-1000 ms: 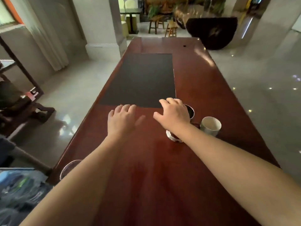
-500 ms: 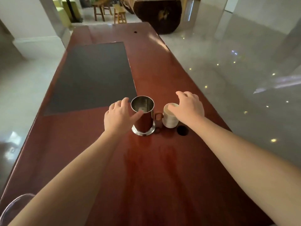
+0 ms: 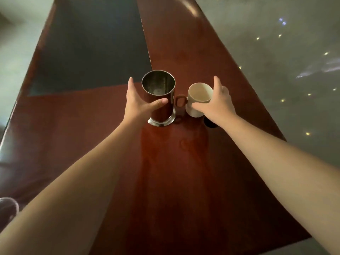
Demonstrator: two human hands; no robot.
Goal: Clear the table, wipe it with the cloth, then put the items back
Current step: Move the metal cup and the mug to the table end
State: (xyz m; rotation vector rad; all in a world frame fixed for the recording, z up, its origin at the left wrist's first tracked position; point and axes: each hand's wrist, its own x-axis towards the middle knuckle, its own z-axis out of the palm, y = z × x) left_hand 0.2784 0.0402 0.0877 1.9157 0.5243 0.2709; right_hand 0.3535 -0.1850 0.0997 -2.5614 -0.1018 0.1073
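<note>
Worktop [image 3: 184, 172]: a long, glossy reddish-brown wooden top running away from the viewer, with pale floor on both sides.
Mat [image 3: 92, 48]: a dark rectangular mat lying flat on the far left part of the worktop.
Tankard [image 3: 160, 100]: a tall metal mug, upright, just past the near corner of the mat. It is open-topped and looks empty, with a mirror-bright wall and a flared foot. Its handle points right, toward the cup.
Cup [image 3: 197, 100]: a short cream cup, upright just beside the tankard's handle. The inside looks empty.
Dark disc [image 3: 209, 123]: a small dark round shape on the worktop near the cup, partly hidden by the right wrist. I cannot tell what it is.
Left hand [image 3: 138, 103]: the grip is spread around the tankard's left side. The thumb lies across the near wall and the fingers reach behind. It looks to be touching but not clenched.
Right hand [image 3: 219, 102]: cupped around the right side of the cup, thumb low on the near wall and fingers up past the rim. Contact seems light, and I cannot tell whether the hold is firm.
Why held so: each hand probably takes the vessel on its own side so both can be lifted off together.
Stage: likely the clearing step. Both vessels stand on the worktop, and no cloth is in view.
Glass [image 3: 7, 208]: a clear rim at the lower left edge, mostly out of view.
</note>
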